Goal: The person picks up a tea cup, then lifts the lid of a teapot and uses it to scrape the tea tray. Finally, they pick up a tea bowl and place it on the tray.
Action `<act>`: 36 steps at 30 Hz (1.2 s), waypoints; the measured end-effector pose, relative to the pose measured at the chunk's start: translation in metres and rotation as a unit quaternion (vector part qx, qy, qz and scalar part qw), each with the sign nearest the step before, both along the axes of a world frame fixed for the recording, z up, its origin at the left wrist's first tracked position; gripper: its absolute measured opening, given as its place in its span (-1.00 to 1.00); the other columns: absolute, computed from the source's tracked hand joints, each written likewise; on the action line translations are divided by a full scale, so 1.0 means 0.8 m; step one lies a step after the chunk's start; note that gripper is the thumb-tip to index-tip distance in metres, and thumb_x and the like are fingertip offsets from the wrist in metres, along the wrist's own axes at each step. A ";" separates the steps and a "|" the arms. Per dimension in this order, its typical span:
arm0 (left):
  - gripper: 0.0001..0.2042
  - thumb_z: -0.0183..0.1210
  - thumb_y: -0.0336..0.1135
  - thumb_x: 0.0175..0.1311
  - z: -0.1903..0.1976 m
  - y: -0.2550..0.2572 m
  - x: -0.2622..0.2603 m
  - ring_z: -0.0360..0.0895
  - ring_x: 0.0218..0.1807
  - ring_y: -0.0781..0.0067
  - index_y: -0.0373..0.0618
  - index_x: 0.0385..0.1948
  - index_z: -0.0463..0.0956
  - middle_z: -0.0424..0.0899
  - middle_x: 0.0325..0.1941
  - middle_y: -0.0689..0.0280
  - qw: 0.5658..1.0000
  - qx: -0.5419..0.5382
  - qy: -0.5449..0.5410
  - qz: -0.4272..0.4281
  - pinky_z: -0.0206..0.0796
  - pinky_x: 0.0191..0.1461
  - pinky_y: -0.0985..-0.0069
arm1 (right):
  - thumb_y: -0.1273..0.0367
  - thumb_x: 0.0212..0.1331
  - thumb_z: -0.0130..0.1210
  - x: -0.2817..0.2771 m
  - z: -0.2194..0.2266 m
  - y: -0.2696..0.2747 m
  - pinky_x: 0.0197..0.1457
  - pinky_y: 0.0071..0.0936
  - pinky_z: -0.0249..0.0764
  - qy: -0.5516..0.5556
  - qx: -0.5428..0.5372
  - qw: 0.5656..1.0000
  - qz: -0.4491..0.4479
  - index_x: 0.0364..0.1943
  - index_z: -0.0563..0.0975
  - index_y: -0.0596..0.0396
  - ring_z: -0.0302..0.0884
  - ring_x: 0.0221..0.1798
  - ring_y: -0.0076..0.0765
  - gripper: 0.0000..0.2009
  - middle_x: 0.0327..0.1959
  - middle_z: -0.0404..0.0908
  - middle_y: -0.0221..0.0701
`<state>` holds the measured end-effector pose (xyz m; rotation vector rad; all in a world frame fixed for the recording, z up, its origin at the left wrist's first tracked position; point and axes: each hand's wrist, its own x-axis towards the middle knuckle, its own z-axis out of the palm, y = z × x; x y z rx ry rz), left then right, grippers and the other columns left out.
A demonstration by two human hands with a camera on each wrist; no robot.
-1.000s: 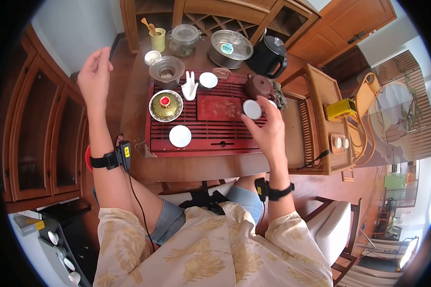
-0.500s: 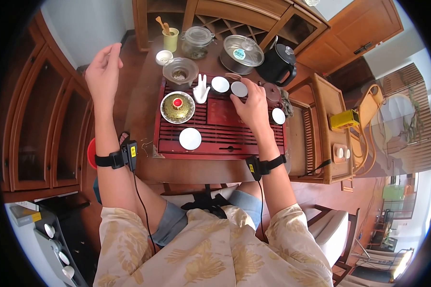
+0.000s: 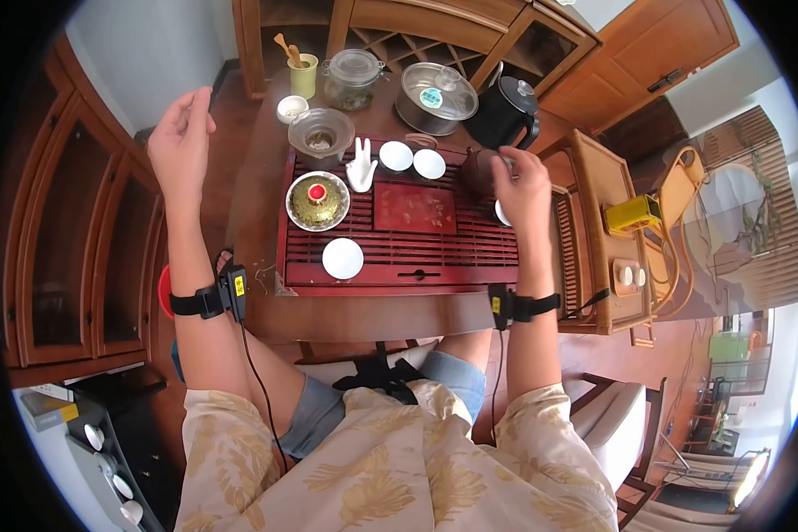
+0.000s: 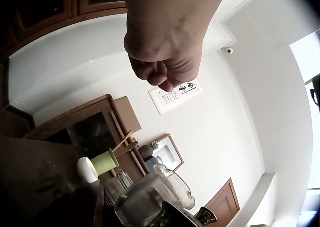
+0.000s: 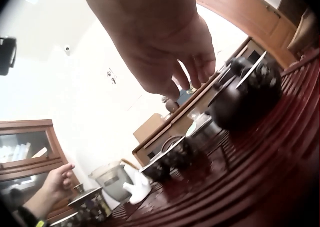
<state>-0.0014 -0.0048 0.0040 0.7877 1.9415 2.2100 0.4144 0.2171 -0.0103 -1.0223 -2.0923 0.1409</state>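
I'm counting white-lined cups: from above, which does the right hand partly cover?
The round white-lined cup at the red slatted wooden tray's right side; the back pair and front cup show whole rims.

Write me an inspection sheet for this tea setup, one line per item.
Surface: red slatted tray on a brown table.
Job's things: two cups side by side at the back, one cup at front, teapot and another cup by the right hand.
Clutter: jar, pot and kettle behind the tray.
Hands: left hand raised left of the tray; nothing seen held in either.
Cables: black cable along each forearm.
Surroundings: cabinet at left, door beyond.
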 end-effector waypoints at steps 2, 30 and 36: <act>-0.77 0.38 -0.25 0.57 0.000 0.002 -0.001 0.24 -0.48 0.85 -0.20 0.04 0.78 0.56 -0.43 0.56 1.000 0.004 -0.002 0.000 -0.07 -0.44 0.71 | 0.31 0.30 0.40 0.029 0.005 0.017 0.10 -0.12 0.66 -0.013 -0.066 0.996 -0.051 -0.15 0.82 0.18 0.78 -0.05 0.09 -0.79 -0.07 0.81 -0.02; -0.75 0.39 -0.25 0.56 -0.005 0.005 -0.004 0.23 -0.49 0.86 -0.19 0.08 0.77 0.55 -0.43 0.56 1.000 -0.010 0.009 -0.004 -0.08 -0.45 0.71 | 0.26 0.49 0.33 0.083 -0.051 0.091 -0.17 -0.37 0.65 -0.052 -0.208 0.974 -0.067 -0.05 0.80 0.30 0.78 -0.35 -0.43 -0.70 -0.40 0.83 -0.20; -0.76 0.38 -0.25 0.57 -0.002 0.006 0.001 0.23 -0.49 0.86 -0.19 0.07 0.78 0.55 -0.43 0.56 1.000 -0.014 0.015 0.000 -0.08 -0.45 0.71 | 0.22 0.45 0.37 0.078 -0.030 0.066 -0.05 -0.43 0.66 -0.057 -0.164 0.982 -0.081 0.00 0.79 0.27 0.80 -0.23 -0.44 -0.66 -0.31 0.85 -0.21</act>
